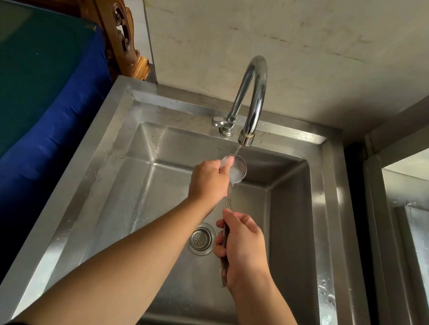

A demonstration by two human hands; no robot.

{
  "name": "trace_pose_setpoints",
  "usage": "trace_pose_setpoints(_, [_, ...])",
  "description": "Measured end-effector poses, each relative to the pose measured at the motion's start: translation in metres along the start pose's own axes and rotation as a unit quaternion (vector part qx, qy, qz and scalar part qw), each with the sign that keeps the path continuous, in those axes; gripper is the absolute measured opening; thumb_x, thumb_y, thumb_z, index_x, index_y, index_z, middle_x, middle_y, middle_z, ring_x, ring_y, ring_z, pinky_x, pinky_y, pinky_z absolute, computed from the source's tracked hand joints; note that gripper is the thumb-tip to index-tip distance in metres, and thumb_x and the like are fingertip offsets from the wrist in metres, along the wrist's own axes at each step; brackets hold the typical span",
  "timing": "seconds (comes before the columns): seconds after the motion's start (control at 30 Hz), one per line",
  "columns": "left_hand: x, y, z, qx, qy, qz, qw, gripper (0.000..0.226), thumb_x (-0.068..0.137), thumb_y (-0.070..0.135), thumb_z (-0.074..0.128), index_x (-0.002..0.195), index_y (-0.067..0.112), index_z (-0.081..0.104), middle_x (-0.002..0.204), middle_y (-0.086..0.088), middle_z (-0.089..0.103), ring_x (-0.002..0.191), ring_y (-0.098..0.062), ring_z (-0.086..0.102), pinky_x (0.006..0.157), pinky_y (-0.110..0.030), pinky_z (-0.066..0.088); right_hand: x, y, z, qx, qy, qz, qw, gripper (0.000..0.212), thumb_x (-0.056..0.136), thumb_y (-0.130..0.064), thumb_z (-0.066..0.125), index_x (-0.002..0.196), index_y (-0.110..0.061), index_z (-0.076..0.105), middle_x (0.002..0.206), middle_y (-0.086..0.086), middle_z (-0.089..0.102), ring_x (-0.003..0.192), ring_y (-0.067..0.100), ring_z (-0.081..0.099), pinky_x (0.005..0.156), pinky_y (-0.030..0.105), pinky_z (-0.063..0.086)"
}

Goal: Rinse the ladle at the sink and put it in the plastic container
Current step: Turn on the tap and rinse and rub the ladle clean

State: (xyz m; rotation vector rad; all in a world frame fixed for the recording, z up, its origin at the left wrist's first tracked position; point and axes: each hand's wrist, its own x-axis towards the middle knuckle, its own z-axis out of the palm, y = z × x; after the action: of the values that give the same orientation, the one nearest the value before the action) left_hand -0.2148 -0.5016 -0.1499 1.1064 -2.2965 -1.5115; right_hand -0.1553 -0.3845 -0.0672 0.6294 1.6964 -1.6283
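Note:
A steel ladle [239, 168] is held over the steel sink [121, 171], its bowl right under the curved tap [253, 94]. A thin stream of water runs from the spout into the bowl and spills off it. My right hand [244, 248] grips the ladle's handle near its end, above the drain. My left hand [209, 181] is at the bowl, fingers rubbing its rim and inside. No plastic container is in view.
The round drain strainer [201, 238] sits in the sink floor beneath my hands. A blue and green covered surface [35, 94] lies to the left, carved wood behind it. A second steel basin [421, 242] stands to the right, past a dark gap.

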Motion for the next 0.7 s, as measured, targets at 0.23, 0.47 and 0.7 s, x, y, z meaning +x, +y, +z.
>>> trace_pose_setpoints(0.23, [0.0,-0.003,-0.006,-0.036,-0.087,0.003,0.996,0.036,0.104,0.031,0.027,0.072,0.023,0.043,0.072,-0.011,0.078,0.074,-0.024,0.078,0.068,-0.036,0.051,0.004,-0.002,0.0,0.026,-0.004,0.015,1.0,0.019,0.094,-0.019,0.061,0.079,-0.008,0.059,0.042,-0.002,0.056,0.03,0.01,0.038,0.033,0.018,0.023])
trace_pose_setpoints(0.47, [-0.003,0.003,-0.006,-0.072,-0.085,-0.016,0.994,0.041,0.106,0.038,0.031,0.073,0.018,0.045,0.055,-0.003,0.073,0.068,-0.018,0.078,0.064,-0.034,0.047,0.002,0.001,0.003,0.059,0.0,0.008,0.998,0.016,0.094,-0.016,0.062,0.081,-0.007,0.059,0.065,0.007,0.062,0.033,0.01,0.041,0.031,0.018,0.027])
trace_pose_setpoints(0.7, [-0.002,0.009,-0.01,-0.112,-0.027,-0.023,0.993,0.064,0.099,0.059,0.043,0.05,0.019,0.057,0.044,-0.001,0.068,0.042,-0.015,0.069,0.043,-0.021,0.049,-0.007,-0.001,0.006,0.048,-0.004,-0.001,0.999,0.017,0.096,-0.014,0.06,0.081,-0.006,0.055,0.065,0.009,0.059,0.031,0.009,0.041,0.031,0.018,0.027])
